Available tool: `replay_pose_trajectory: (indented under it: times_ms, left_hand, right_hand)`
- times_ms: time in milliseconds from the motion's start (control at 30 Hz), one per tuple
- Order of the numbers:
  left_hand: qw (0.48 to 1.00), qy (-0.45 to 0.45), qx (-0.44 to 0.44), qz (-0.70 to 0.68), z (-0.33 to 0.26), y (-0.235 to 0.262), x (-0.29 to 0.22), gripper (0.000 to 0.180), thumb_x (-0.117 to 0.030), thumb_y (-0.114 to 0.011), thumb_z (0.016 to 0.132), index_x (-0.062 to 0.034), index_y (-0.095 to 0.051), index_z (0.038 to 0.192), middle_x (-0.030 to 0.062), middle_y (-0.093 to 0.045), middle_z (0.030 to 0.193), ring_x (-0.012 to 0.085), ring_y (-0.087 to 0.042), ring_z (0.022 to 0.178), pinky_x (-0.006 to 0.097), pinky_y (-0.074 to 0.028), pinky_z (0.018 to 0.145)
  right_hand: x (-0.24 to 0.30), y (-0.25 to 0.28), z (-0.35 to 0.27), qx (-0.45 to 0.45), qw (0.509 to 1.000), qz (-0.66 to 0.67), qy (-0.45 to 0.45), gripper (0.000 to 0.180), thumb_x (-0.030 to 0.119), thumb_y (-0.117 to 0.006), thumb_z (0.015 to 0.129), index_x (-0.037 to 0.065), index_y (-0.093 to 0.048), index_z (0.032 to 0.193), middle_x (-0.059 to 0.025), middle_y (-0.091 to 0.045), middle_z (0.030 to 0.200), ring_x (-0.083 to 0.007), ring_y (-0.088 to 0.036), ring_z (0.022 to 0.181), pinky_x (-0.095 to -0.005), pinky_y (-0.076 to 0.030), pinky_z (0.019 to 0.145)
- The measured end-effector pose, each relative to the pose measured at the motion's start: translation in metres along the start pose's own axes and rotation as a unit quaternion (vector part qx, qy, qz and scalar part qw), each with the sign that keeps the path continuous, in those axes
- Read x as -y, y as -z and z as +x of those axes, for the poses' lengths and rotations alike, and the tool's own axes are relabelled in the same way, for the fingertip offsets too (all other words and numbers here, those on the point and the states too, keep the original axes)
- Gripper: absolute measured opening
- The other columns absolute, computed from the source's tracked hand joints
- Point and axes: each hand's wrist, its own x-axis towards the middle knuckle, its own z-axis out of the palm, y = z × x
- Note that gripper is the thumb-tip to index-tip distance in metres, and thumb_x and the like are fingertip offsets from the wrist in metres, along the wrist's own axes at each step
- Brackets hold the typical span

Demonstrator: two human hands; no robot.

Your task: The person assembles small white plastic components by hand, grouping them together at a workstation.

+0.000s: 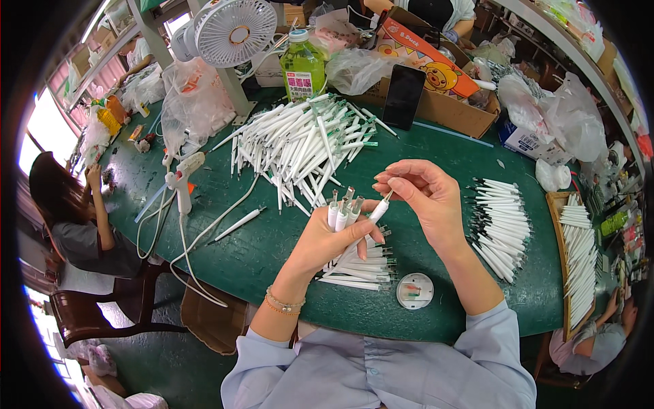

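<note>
Several white pen-like sticks with metallic tips stand up out of my left hand, whose fingers are wrapped round them. One more white stick slants up to the right between that thumb and fingers. At its thin tip, my right hand is closed in a pinch; whether a tiny part is between the fingertips is too small to tell. Below my hands lies a row of white sticks, partly hidden by the left hand. Beside it sits a small round white dish with small reddish and green bits inside.
A big heap of white sticks covers the table's far middle. Sorted sticks lie at right, near a wooden tray of sticks. A glue gun with cable stands left. Behind are a fan, bottle and phone.
</note>
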Motion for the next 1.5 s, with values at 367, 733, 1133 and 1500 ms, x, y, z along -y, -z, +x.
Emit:
replay_pose_trajectory:
  times_ms: [367, 733, 1133, 1500]
  left_hand:
    - [1.000, -0.022, -0.019, -0.005, 0.001, 0.001, 0.001, 0.036, -0.017, -0.059, 0.079, 0.0060, -0.051, 0.105, 0.0111, -0.061, 0.069, 0.0081, -0.053, 0.046, 0.014, -0.027, 0.035]
    - [0.999, -0.024, -0.032, -0.012, 0.003, 0.002, 0.000, 0.035, -0.017, -0.060, 0.079, 0.0063, -0.052, 0.104, 0.0102, -0.060, 0.068, 0.0073, -0.052, 0.046, 0.014, -0.028, 0.036]
    - [0.998, -0.043, -0.044, -0.009, 0.003, 0.000, 0.006, 0.034, -0.018, -0.060, 0.079, 0.0048, -0.054, 0.103, 0.0090, -0.060, 0.067, 0.0074, -0.051, 0.047, 0.016, -0.032, 0.040]
    - [0.993, -0.075, -0.077, 0.044, 0.009, 0.007, 0.006, 0.023, -0.010, -0.057, 0.080, 0.0049, -0.057, 0.098, 0.0096, -0.062, 0.081, 0.0105, -0.058, 0.066, 0.022, -0.047, 0.058]
  right_hand:
    - [-0.013, -0.004, -0.001, 0.016, 0.999, -0.020, 0.033, 0.018, 0.003, -0.051, 0.083, -0.003, -0.053, 0.100, -0.0117, -0.059, 0.095, -0.0167, -0.057, 0.089, -0.0272, -0.046, 0.079]
    - [-0.027, -0.007, -0.005, -0.021, 0.998, 0.041, 0.040, 0.024, 0.016, -0.047, 0.087, -0.004, -0.052, 0.100, -0.0164, -0.059, 0.095, -0.0219, -0.059, 0.088, -0.0312, -0.048, 0.078]
    - [-0.038, -0.014, -0.010, -0.047, 0.995, 0.067, 0.051, 0.026, 0.018, -0.045, 0.088, -0.003, -0.051, 0.103, -0.0177, -0.060, 0.092, -0.0228, -0.059, 0.088, -0.0332, -0.048, 0.077]
    - [-0.029, -0.009, -0.002, -0.038, 0.998, 0.045, 0.006, 0.022, 0.010, -0.047, 0.086, -0.003, -0.048, 0.104, -0.0147, -0.060, 0.091, -0.0195, -0.058, 0.087, -0.0293, -0.046, 0.079]
